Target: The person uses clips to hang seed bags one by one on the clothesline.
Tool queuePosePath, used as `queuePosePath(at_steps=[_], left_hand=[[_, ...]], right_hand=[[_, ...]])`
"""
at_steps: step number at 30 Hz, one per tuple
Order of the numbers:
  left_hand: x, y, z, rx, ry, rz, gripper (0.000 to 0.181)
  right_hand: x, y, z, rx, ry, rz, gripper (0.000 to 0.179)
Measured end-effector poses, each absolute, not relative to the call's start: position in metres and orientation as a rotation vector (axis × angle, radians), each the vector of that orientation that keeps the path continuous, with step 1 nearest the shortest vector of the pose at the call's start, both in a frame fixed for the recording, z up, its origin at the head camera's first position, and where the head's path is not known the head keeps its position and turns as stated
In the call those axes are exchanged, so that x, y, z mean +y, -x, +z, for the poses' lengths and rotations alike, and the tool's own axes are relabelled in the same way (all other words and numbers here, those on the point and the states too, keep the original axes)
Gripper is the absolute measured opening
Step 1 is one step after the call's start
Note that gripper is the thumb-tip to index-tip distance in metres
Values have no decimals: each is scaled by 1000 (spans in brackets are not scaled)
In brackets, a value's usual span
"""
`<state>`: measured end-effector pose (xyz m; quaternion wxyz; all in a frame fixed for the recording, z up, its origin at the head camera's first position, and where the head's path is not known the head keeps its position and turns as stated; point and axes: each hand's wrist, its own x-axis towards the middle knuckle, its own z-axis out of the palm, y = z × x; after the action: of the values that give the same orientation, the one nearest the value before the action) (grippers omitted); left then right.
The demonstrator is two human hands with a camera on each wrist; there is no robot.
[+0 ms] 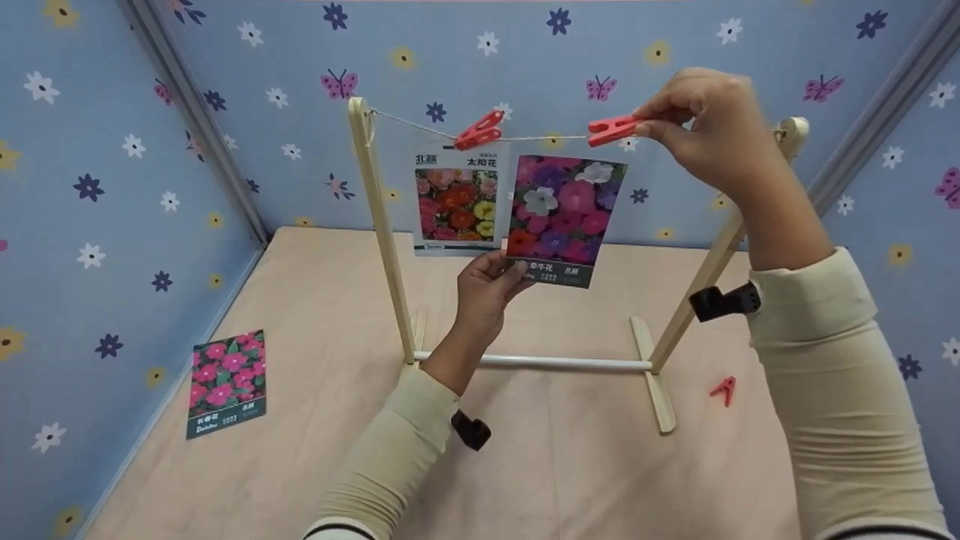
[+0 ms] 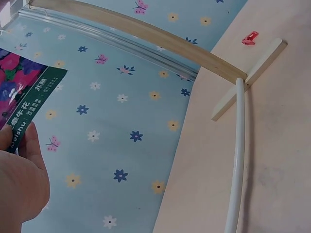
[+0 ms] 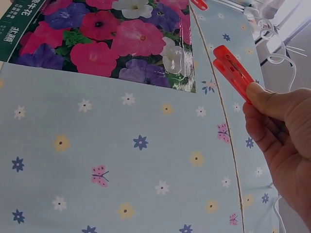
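My left hand (image 1: 486, 296) pinches the lower left corner of a seed packet (image 1: 566, 214) printed with pink, purple and white petunia-like flowers. The packet's top edge is a little below the string (image 1: 544, 138) in the head view. My right hand (image 1: 701, 124) pinches the handle end of a red clothespin (image 1: 613, 130), its nose pointing left beside the string. In the right wrist view that clothespin (image 3: 233, 70) overlaps no part of the packet. Another seed packet (image 1: 456, 206) with orange and yellow flowers hangs from the string under a second red clothespin (image 1: 480, 131).
A wooden frame, with a left post (image 1: 382, 240), a right post (image 1: 701, 289) and a white crossbar (image 1: 562, 363), carries the string. A pink-flowered packet (image 1: 229, 382) lies at the left. Another red clothespin (image 1: 724, 391) lies right of the frame's foot (image 1: 654, 379). Flower-patterned panels surround the surface.
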<state>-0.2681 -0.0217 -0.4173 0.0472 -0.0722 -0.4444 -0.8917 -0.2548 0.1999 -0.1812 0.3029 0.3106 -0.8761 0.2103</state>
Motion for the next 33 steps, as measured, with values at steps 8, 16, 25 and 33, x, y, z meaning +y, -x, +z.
queuePosePath(at_steps=[8, 16, 25, 33], left_hand=[[-18, 268, -417, -1389, 179, -2720, 15], [-19, 269, -418, -1358, 200, -2725, 16], [-17, 269, -416, -1365, 213, -2713, 16], [-17, 269, -417, -1373, 206, -2714, 14]], right_hand=[[194, 257, -179, -2362, -792, 530, 14], [190, 260, -183, -2377, -883, 504, 13], [185, 257, -183, -2462, -884, 486, 13], [183, 255, -184, -2520, -890, 456, 14]])
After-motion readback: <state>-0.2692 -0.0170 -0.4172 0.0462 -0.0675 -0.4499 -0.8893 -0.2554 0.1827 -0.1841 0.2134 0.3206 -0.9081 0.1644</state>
